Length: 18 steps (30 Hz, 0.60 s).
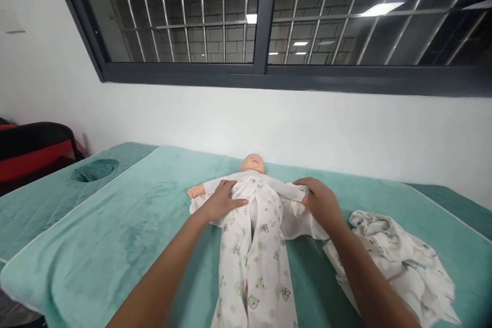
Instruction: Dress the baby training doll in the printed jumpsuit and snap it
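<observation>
A baby doll [253,163] lies on its back with its arms stretched out to both sides. It wears a white baby garment [265,225] printed with small animals, which hangs toward me and parts down the front. My left hand [222,202] rests on the garment at the doll's chest, thumb and fingers apart. At the doll's other arm, my right hand [321,202] is closed around the end of the sleeve [294,192]; the doll's hand there is mostly hidden. The doll's bare hand [196,191] shows past the sleeve on the left side.
Crumpled white printed baby clothing [407,266] lies to the right, partly behind my right forearm. A green cover [115,225] spreads over the bed, which has a round hole [96,169] at its left end. Behind stand a white wall and a barred window; a red-and-black object [36,154] is at left.
</observation>
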Tool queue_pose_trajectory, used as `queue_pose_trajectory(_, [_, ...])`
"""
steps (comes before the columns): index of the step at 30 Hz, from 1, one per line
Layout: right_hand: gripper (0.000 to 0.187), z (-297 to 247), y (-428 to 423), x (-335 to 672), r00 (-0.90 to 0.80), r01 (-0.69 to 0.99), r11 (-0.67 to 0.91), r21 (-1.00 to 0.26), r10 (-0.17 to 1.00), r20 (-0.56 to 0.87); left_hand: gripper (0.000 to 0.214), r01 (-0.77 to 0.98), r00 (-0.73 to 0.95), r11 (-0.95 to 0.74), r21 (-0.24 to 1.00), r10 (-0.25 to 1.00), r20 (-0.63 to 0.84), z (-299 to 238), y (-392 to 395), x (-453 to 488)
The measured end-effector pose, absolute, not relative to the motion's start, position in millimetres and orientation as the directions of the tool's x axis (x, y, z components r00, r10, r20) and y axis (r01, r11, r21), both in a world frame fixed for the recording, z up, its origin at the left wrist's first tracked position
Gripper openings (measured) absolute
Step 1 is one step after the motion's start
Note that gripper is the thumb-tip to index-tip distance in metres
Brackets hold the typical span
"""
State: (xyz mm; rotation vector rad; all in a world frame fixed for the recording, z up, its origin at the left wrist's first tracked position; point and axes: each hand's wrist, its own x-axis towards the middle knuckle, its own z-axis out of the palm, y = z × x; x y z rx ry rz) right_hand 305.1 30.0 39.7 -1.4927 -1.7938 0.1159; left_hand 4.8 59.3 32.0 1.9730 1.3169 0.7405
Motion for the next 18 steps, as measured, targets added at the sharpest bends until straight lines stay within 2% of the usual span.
queue_pose_trajectory(2, [0.032, 37.2, 34.0, 282.0, -0.115, 0.731, 0.33, -0.597, 0.922, 0.37, 0.076, 0.557, 0.298, -0.255, 0.79, 0.95, 0.097, 25.1, 60.3, 4.7])
queue_pose_trajectory(5, [0.046, 30.1, 38.9, 252.3, -0.181, 0.689, 0.304, -0.658, 0.951, 0.25, 0.045, 0.583, 0.243, -0.316, 0.748, 0.947, 0.21, 15.1, 55.0, 10.8])
queue_pose_trajectory(7, [0.037, 26.1, 39.3, 243.1, -0.16, 0.685, 0.291, -0.668, 0.954, 0.252, 0.025, 0.604, 0.235, -0.421, 0.676, 0.905, 0.354, 8.5, 47.4, 13.8])
queue_pose_trajectory(10, [0.034, 20.7, 31.0, 242.1, -0.142, 0.632, 0.353, -0.69, 0.928, 0.344, 0.015, 0.571, 0.243, -0.531, 0.625, 0.837, 0.49, -0.8, 35.8, 14.6])
queue_pose_trajectory(12, [0.039, 16.5, 18.5, 245.1, -0.128, 0.588, 0.349, -0.73, 0.931, 0.342, 0.015, 0.557, 0.209, -0.493, 0.669, 0.862, 0.462, -6.8, 29.7, 12.7])
queue_pose_trajectory(14, [0.042, 12.5, 1.3, 248.9, -0.143, 0.583, 0.295, -0.757, 0.954, 0.262, 0.016, 0.567, 0.161, -0.417, 0.711, 0.902, 0.4, -12.4, 23.5, 8.2])
queue_pose_trajectory(16, [0.037, 9.6, -18.8, 253.1, -0.202, 0.599, 0.259, -0.758, 0.965, 0.17, 0.015, 0.565, 0.151, -0.38, 0.732, 0.92, 0.361, -15.3, 14.9, -0.5])
queue_pose_trajectory(18, [0.032, 8.1, -38.7, 256.4, -0.268, 0.615, 0.236, -0.752, 0.96, 0.082, 0.016, 0.527, 0.218, -0.37, 0.765, 0.929, 0.3, -12.9, 3.3, -13.8])
